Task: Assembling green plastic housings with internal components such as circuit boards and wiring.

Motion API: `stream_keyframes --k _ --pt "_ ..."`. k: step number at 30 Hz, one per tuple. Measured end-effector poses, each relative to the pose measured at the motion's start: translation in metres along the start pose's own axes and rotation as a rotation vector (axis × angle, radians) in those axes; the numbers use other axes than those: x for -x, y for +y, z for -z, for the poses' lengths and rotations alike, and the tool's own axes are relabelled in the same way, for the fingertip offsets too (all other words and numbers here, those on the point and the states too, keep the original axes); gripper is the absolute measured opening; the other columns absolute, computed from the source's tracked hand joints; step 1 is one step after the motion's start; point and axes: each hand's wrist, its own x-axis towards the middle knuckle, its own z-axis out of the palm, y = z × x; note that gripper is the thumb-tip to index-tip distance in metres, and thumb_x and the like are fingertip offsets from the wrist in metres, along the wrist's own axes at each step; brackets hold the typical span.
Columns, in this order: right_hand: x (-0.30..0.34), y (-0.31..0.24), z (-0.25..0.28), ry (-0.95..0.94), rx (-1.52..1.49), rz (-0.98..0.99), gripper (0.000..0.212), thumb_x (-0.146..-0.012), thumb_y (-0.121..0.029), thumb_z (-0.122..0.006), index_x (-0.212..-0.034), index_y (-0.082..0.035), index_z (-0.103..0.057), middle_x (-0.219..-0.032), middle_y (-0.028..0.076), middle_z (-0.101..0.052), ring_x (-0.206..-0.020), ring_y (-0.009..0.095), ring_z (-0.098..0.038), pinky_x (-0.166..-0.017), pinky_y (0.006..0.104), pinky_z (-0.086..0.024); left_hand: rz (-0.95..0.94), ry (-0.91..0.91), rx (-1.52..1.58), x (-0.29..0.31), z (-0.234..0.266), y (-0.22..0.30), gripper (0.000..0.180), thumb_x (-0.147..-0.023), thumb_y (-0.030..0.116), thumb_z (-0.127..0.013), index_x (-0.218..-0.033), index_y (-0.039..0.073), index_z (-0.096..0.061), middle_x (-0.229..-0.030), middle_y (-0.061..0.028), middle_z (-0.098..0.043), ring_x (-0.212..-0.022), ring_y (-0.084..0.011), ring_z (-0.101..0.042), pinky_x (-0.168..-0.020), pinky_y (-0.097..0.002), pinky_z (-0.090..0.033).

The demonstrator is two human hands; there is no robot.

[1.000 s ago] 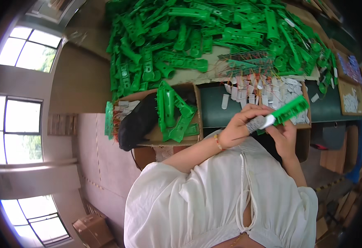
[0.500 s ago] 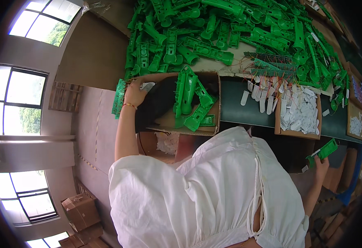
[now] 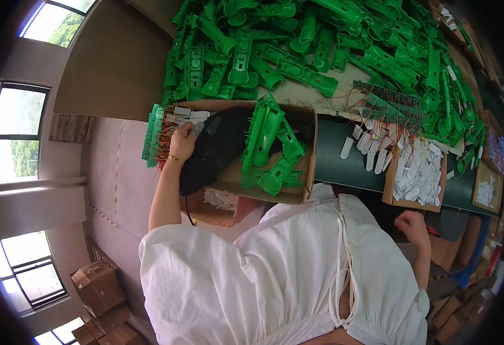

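Observation:
My left hand [image 3: 183, 142] is at the left end of an open cardboard box, its fingers closed on a small white plastic piece [image 3: 197, 129]. Beside it lie more white pieces with red wires [image 3: 186, 114] and a stack of green circuit boards [image 3: 153, 135] hanging over the box's left edge. A dark cloth-like thing [image 3: 220, 141] fills the box's middle. Several green plastic casings [image 3: 265, 133] stand and lie in its right part. Low on the right, my right hand [image 3: 414, 225] is curled in front of the bench with nothing visible in it.
A large heap of green casings [image 3: 315, 40] covers the bench's far side. Wired circuit boards [image 3: 387, 103] lie before it, near a carton of white pieces [image 3: 420, 172]. Below the left box sits another carton [image 3: 212, 215]. Brown boxes [image 3: 99, 284] stand on the floor at left.
The green casing that my right hand held is gone from it, and that hand has moved left and curled. My left hand has shifted down slightly, showing more wires and boards.

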Motion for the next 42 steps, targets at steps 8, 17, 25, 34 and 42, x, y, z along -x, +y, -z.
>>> stream_keyframes --k 8,17,25,34,42 --pt "-0.097 -0.281 -0.045 -0.106 0.196 1.214 0.037 -0.070 -0.013 -0.069 -0.104 -0.007 -0.059 -0.107 0.008 -0.057 -0.101 0.024 -0.054 -0.082 0.0363 -0.045 -0.105 0.137 -0.037 0.023 0.036 0.098 0.013 -0.066 0.003 -0.053 -0.078 0.004 -0.057 -0.065 -0.0157 -0.057 -0.061 -0.0338 -0.057 -0.057 -0.0378 -0.045" --pt "-0.158 -0.322 -0.113 -0.171 0.825 1.307 0.078 -0.058 -0.053 -0.070 -0.123 -0.017 -0.049 -0.137 0.010 -0.033 -0.130 0.038 -0.021 -0.105 0.0553 -0.012 0.079 0.748 0.048 0.091 0.148 0.129 0.014 -0.080 0.007 -0.061 -0.071 0.002 -0.051 -0.062 0.0042 -0.043 -0.059 -0.0055 -0.039 -0.054 -0.0200 -0.034" --pt "-0.180 -0.320 -0.133 -0.125 1.009 1.442 0.065 -0.074 -0.060 -0.052 -0.125 -0.021 -0.050 -0.141 0.008 -0.030 -0.131 0.036 -0.019 -0.106 0.0500 -0.008 0.442 1.478 -0.334 0.165 0.214 0.126 0.022 -0.089 0.020 -0.053 -0.085 -0.001 -0.060 -0.077 -0.0027 -0.059 -0.067 -0.0104 -0.050 -0.064 -0.0249 -0.043" --pt "-0.195 -0.311 -0.136 -0.071 1.026 1.495 0.061 -0.079 -0.055 -0.050 -0.130 -0.021 -0.044 -0.143 0.008 -0.024 -0.132 0.035 -0.017 -0.107 0.0477 -0.009 0.644 1.512 -0.450 0.258 0.192 0.164 0.024 -0.088 0.021 -0.057 -0.073 0.002 -0.058 -0.066 0.0043 -0.052 -0.062 -0.0050 -0.043 -0.056 -0.0201 -0.037" --pt "-0.180 -0.327 -0.136 -0.090 0.951 1.460 0.058 -0.075 -0.049 -0.058 -0.125 -0.020 -0.049 -0.140 0.005 -0.031 -0.132 0.029 -0.019 -0.107 0.0461 -0.012 0.850 1.300 -0.305 0.322 0.174 0.071 0.024 -0.086 0.017 -0.060 -0.067 0.003 -0.052 -0.059 0.0070 -0.040 -0.055 -0.0034 -0.032 -0.048 -0.0201 -0.026"
